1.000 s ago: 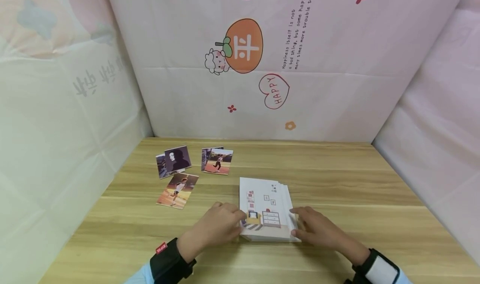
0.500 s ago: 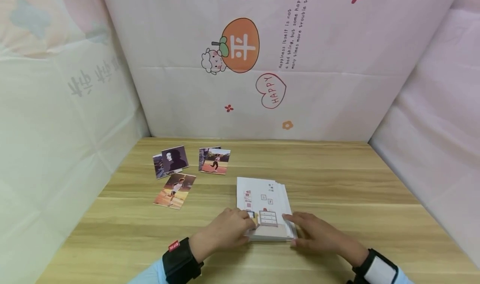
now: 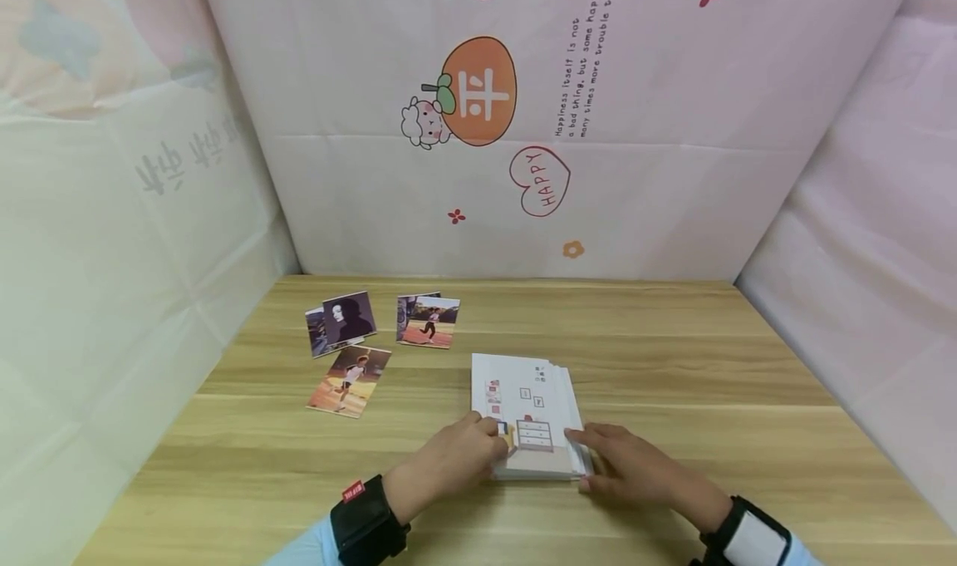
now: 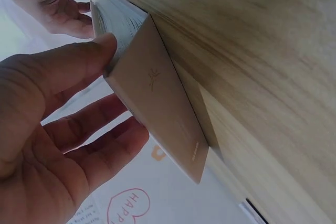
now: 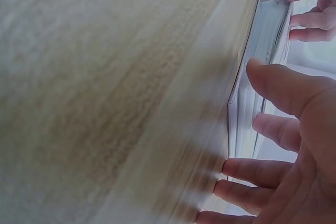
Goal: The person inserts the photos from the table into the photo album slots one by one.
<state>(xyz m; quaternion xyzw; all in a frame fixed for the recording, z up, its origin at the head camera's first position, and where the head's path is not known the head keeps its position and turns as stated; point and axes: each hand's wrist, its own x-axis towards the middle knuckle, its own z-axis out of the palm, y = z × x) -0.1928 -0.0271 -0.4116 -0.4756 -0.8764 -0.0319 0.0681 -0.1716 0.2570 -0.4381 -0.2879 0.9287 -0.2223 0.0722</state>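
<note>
A thick white book (image 3: pixel 535 458), its top printed with drawn furniture, lies on the table before me. My left hand (image 3: pixel 463 460) grips its near left corner. In the left wrist view the thumb (image 4: pixel 84 59) sits at the page edges and the other fingers reach over the top, with the pale brown spine (image 4: pixel 160 98) facing the camera. My right hand (image 3: pixel 631 462) is at the book's right side, fingers spread and relaxed. The right wrist view shows its thumb (image 5: pixel 283 85) and fingertips close along the book's side (image 5: pixel 273 30).
Overlapping photo cards lie at the back left: a dark portrait (image 3: pixel 350 318), a runner on a red track (image 3: pixel 434 323) and, nearer, another runner (image 3: pixel 348 381). Printed white cloth (image 3: pixel 643 209) walls in the wooden table (image 3: pixel 673 333) at the back and both sides.
My left hand has moved rightward, its fingers coming further over the book's top. My right hand has shifted slightly onto the right edge. The photo cards stay put.
</note>
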